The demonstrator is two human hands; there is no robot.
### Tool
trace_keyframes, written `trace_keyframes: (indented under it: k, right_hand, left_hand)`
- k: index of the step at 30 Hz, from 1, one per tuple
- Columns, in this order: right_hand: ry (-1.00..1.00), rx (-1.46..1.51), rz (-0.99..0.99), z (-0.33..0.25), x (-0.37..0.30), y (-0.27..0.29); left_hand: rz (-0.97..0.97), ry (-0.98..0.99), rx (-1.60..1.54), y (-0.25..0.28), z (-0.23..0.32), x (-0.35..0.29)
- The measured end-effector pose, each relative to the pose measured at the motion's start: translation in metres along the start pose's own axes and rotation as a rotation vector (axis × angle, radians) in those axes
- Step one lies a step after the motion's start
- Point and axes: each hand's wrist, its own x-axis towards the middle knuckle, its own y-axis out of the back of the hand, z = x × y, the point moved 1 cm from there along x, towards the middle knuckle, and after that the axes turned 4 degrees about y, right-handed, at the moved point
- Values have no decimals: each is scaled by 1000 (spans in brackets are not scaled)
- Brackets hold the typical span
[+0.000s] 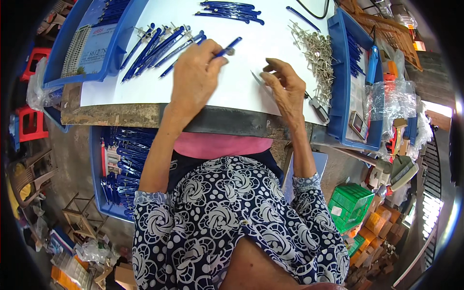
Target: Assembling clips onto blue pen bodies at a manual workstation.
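Note:
My left hand, slightly blurred, pinches a slim blue strip with a small metal fitting near my fingertips. Beneath and beside that hand lies a row of similar blue strips, several with metal fittings at their far ends. To the right, my right hand is curled with thumb and forefinger a little apart. A thin pointed metal tool pokes out on its left side, seemingly held in the palm. Beside the wrist is a dark grey handle-like piece; whether it belongs to the tool I cannot tell.
A pile of small metal fittings lies on the white tabletop, near a blue bin. Another blue bin stands left. More blue strips lie at the back. Under the table edge, a blue crate holds many strips.

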Motion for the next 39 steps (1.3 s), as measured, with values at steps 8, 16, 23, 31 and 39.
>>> trace_keyframes:
  k: [8, 16, 23, 31, 39]
  right_hand:
    - [-43, 17, 130, 18, -5, 23]
    - [-102, -89, 267, 41, 9, 51]
    - [74, -422, 305, 57, 38, 61]
    - [226, -911, 227, 71, 77, 42]
    - [185, -1051, 101, 71, 85, 34]
  left_hand:
    - [259, -54, 260, 17, -38, 13]
    - [246, -113, 459, -2, -49, 15]
    - [260, -139, 472, -7, -54, 15]
    - [250, -107, 433, -7, -53, 14]
    - [260, -166, 535, -12, -51, 12]
